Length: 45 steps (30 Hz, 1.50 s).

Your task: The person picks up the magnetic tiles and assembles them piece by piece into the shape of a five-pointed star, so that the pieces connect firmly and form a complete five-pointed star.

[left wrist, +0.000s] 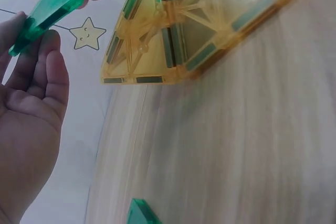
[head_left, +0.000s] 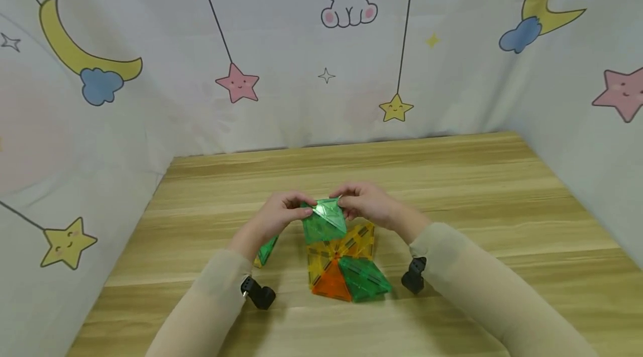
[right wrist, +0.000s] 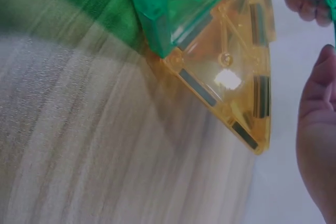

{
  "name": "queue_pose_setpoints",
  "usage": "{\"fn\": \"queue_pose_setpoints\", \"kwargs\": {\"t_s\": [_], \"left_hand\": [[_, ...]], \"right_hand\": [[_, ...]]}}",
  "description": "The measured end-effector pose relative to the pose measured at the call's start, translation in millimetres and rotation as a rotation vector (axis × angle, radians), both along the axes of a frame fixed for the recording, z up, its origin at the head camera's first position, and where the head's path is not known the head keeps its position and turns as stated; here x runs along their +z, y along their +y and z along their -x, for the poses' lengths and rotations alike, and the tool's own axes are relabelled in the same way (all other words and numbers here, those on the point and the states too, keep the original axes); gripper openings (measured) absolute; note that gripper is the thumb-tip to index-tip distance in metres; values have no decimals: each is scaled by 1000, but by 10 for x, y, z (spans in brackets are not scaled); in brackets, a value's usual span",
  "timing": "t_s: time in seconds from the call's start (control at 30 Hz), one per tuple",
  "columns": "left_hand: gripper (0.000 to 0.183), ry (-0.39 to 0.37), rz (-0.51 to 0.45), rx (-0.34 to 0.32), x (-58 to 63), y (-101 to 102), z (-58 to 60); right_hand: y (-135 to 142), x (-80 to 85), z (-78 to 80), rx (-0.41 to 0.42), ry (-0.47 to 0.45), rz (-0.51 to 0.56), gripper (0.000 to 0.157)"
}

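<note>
Both hands are raised close together over a group of see-through magnetic tiles. The left hand pinches the left edge of green magnetic tiles between thumb and fingers. At their top right corner, the right hand pinches the same tiles. A diagonal seam crosses these green tiles. Below and in front of them lie yellow tiles, an orange triangle tile and a second green tile section, joined edge to edge. In the left wrist view, the left fingers hold the green tile by its edge.
Left of the group, a green and yellow tile piece is partly hidden behind the left forearm. The tiles are on a wood-grain table. A white cloth printed with stars and moons stands behind and at both sides.
</note>
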<state>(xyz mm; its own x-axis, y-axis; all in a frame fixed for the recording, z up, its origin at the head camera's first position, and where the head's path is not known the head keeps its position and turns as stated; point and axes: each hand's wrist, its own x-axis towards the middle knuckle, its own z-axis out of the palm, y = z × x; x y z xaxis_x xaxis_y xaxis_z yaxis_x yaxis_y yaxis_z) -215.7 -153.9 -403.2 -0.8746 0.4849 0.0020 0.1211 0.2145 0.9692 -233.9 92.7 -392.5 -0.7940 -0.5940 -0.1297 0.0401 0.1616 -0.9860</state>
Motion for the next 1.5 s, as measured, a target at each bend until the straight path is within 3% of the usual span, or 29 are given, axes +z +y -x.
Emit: {"fn": "queue_pose_setpoints", "kwargs": {"t_s": [0.13,0.27,0.43,0.57,0.8,1.0,1.13,1.23,1.37,1.5], "left_hand": [[18,-6,16,-16,-11,-48,-91],[17,-24,3,-14,-43,-82,-187],[17,-82,-24,-2,-110,-127,-278],[16,-79,-12,44,-164,-187,-326],[19,-44,26,130,-239,-307,-457],[20,-52,6,175,-313,-371,-538],[22,-60,0,175,-332,-384,-586],[24,-58,-8,169,-340,-383,-594],[24,-60,-32,166,-348,-380,-582],[23,-55,-60,149,-353,-374,-562]], "right_hand": [[-19,-7,-44,46,28,-55,28],[-56,-15,-79,100,110,-179,27],[-70,-3,-107,168,295,-388,26],[-28,-28,-108,234,425,-520,24],[26,-103,-86,338,562,-555,20],[69,-136,-72,345,549,-557,18],[66,-162,-87,361,523,-572,29],[22,-148,-103,379,543,-576,39],[-110,-86,-121,393,583,-580,41],[-257,-47,-115,413,552,-611,42]]}}
